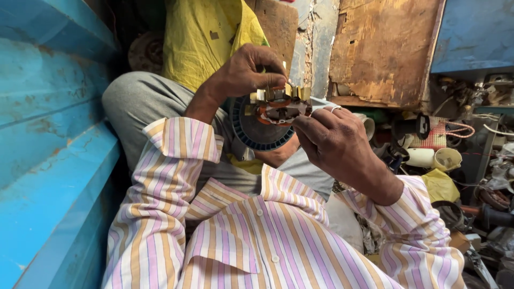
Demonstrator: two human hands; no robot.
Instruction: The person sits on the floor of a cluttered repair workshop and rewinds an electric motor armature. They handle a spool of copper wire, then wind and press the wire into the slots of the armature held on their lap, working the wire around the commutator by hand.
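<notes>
Both hands hold a small motor stator (278, 106) up near chest height: the left hand (247, 72) pinches its top edge, the right hand (334, 142) grips its right side, apparently fingertips curled. A dark ribbed disc (257, 134) sits just behind it.

A blue metal wall (53, 134) fills the left side. A yellow cloth (201, 37) hangs at the top, beside a worn wooden board (383, 48). At the right lies a clutter of parts (482, 176), among them a cream plastic cup (447, 158).
</notes>
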